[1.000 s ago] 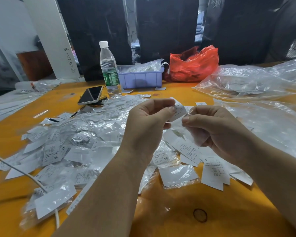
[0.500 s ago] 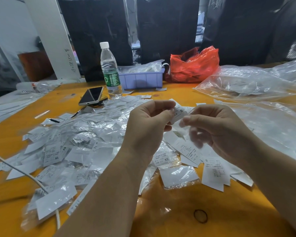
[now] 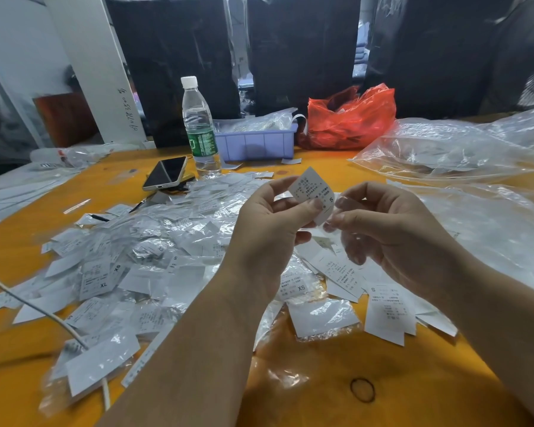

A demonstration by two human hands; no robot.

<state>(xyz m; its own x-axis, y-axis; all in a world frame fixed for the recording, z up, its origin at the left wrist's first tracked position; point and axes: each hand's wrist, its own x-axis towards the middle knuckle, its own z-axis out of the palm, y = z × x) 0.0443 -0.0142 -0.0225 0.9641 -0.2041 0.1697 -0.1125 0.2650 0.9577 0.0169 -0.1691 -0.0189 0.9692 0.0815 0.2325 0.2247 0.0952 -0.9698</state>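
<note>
Label (image 3: 311, 188) higher now, small print illegible

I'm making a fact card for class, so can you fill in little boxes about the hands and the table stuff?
Left hand: pinches a white label
Right hand: pinches the same label's lower right edge
Size on label: S
Table: orange, with a pile of labels, many in clear sleeves
Behind pile: phone, water bottle, blue tray, red bag
</note>
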